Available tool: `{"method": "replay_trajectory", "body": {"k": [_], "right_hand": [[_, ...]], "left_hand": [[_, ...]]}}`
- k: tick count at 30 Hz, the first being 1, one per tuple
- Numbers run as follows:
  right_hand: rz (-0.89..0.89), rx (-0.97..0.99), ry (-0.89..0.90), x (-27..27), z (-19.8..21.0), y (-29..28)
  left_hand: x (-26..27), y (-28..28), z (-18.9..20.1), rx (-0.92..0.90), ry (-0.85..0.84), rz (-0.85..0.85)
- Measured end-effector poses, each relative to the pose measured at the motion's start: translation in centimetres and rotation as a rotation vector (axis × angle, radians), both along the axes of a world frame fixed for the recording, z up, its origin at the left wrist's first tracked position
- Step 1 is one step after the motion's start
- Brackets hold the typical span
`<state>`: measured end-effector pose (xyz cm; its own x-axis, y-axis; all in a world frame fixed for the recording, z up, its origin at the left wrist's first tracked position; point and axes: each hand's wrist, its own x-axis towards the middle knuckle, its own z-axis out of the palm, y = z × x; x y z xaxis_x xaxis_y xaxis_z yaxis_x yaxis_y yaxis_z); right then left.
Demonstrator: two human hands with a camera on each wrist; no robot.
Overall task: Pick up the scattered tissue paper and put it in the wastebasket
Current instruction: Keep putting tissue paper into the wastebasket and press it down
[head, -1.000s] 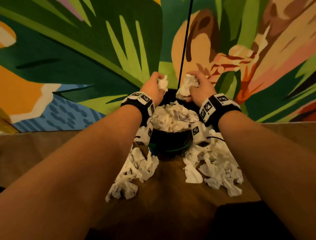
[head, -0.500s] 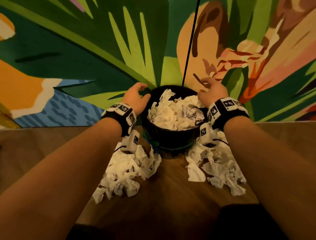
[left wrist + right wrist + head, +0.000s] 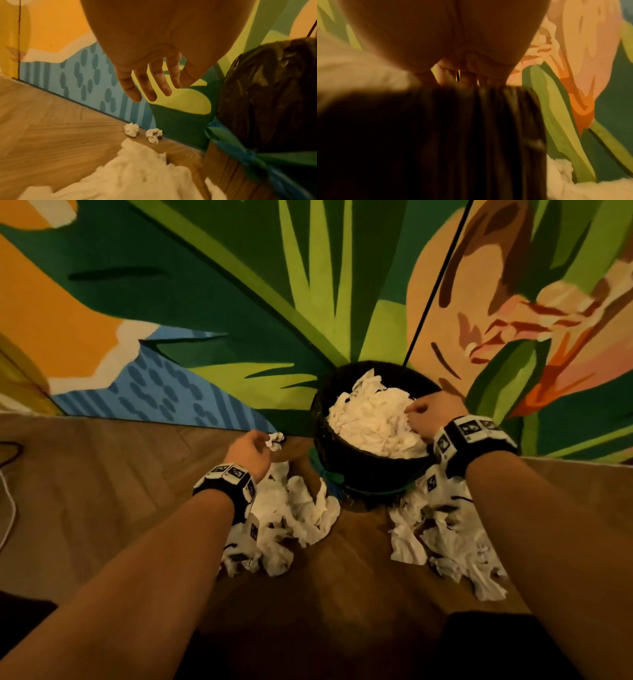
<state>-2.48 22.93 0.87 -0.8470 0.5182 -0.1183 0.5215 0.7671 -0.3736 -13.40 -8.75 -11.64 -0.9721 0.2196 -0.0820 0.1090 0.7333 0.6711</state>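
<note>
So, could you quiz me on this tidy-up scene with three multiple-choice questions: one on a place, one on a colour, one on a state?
1. Where is the right hand?
A. On a floor pile
B. On the tissue in the wastebasket
C. Flat on the wall

2. What colour is the wastebasket's liner?
A. White
B. Red
C. Black

3. How is the left hand?
A. Gripping a wad
B. Fingers straight, holding nothing
C. Pressed flat on the floor

Answers: B, the head view shows its fingers on the heaped tissue inside the rim; C, the crinkled bag looks black in the left wrist view; B, the left wrist view shows straight, empty fingers above the floor.
</note>
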Motion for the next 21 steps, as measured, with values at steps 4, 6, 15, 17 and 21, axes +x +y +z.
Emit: {"method": "replay_trajectory", "body": {"k": [4, 6, 15, 17, 21], "right_hand": [[-0.058, 0.152, 0.128, 0.3, 3.4, 0.3], [-0.037, 0.248, 0.225, 0.3, 5.3, -0.8], [0.644, -0.192, 0.196, 0.1, -0.6, -19.6], [0.495, -0.218, 0.021, 0.8, -6.0, -20.3], [0.283, -0.36, -0.328, 4.5, -16.6, -18.0]], "left_hand": [[0.3, -1.7, -1.7, -0.122, -0.066, -0.019], [0.9, -2.1, -2.4, -0.177, -0.133, -0.044], [7.9, -0.7, -5.4, -0.474, -0.269, -0.382], [8.9, 0.0, -6.0, -0.535, -0.274, -0.43], [9.4, 0.3, -7.4, -0.533, -0.317, -0.505]]}}
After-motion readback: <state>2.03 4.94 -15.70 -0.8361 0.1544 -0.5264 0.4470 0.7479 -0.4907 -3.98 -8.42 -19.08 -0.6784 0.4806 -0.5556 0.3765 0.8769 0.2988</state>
